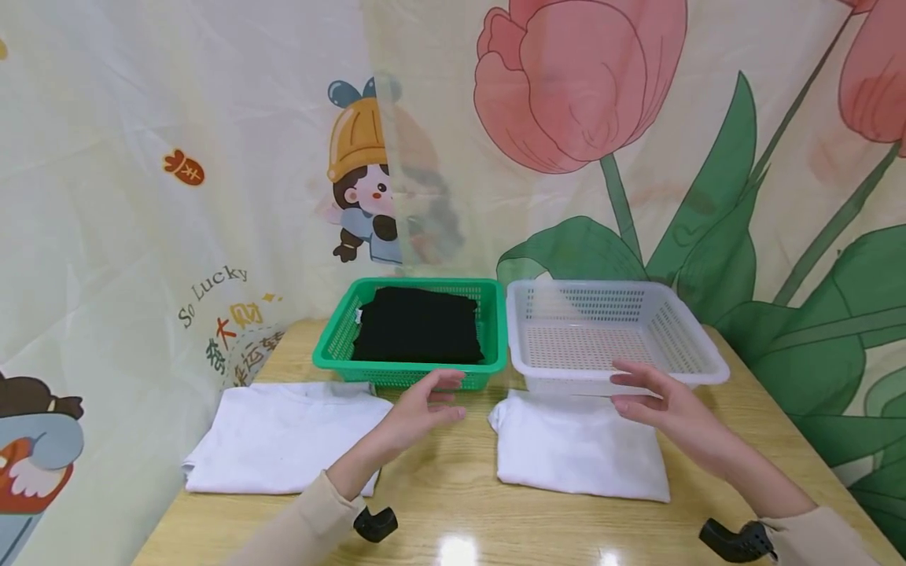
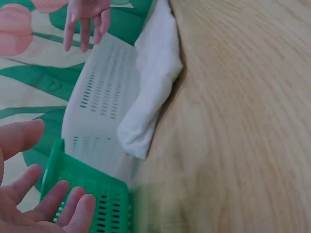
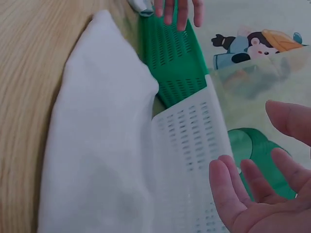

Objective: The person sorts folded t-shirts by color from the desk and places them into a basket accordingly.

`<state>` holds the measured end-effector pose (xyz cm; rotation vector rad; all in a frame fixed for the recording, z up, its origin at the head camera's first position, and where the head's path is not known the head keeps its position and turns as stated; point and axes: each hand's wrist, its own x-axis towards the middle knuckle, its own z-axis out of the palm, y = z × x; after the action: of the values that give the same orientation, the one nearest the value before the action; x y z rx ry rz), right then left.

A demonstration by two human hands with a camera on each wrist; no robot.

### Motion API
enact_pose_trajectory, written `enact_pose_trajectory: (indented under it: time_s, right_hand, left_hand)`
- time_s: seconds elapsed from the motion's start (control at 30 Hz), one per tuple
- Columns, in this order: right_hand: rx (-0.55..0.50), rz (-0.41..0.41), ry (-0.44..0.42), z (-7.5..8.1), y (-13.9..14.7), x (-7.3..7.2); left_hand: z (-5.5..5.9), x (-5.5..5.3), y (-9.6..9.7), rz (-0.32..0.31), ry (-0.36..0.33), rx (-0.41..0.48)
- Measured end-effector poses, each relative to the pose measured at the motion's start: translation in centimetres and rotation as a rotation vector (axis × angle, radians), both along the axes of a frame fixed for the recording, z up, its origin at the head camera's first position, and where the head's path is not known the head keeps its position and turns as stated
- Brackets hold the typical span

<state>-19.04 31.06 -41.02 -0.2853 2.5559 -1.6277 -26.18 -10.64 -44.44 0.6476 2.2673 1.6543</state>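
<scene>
In the head view my left hand (image 1: 423, 405) hovers in front of the green basket (image 1: 324, 354), its fingers loosely bent around nothing. My right hand (image 1: 665, 397) is held over the near rim of the white basket (image 1: 710, 368), likewise holding nothing. Folded black cloth (image 1: 418, 324) lies inside the green basket. One folded white garment (image 1: 283, 436) is on the table left of my left hand. A second folded white garment (image 1: 576, 448) lies before the white basket, below and left of my right hand. Both wrist views show spread fingers with nothing between them.
The two baskets stand side by side at the back of the wooden table (image 1: 453, 487). Behind them hangs a printed curtain (image 1: 439, 47) with tulips and cartoon figures. A black device (image 1: 375, 524) is worn at the left wrist, another (image 1: 736, 541) at the right.
</scene>
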Motion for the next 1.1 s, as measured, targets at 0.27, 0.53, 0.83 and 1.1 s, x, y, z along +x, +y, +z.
enact_pose_trajectory:
  time_s: [0.27, 0.53, 0.83, 1.1]
  right_hand:
    - [0.072, -0.060, -0.144, -3.3, 3.4, 1.4]
    - [0.058, -0.087, -0.223, -4.7, 4.8, 1.6]
    - [0.092, -0.067, -0.270, -4.8, 5.8, 1.3]
    - [0.010, -0.065, -0.387, -5.5, 6.0, 0.8]
  left_hand:
    - [-2.3, 0.2, 1.6, -0.040, -0.055, -0.021]
    - [-3.1, 0.3, 3.1, -0.065, -0.109, -0.021]
    - [-3.2, 0.2, 4.5, -0.035, -0.162, -0.063]
    - [-3.4, -0.1, 5.8, -0.020, -0.250, -0.034]
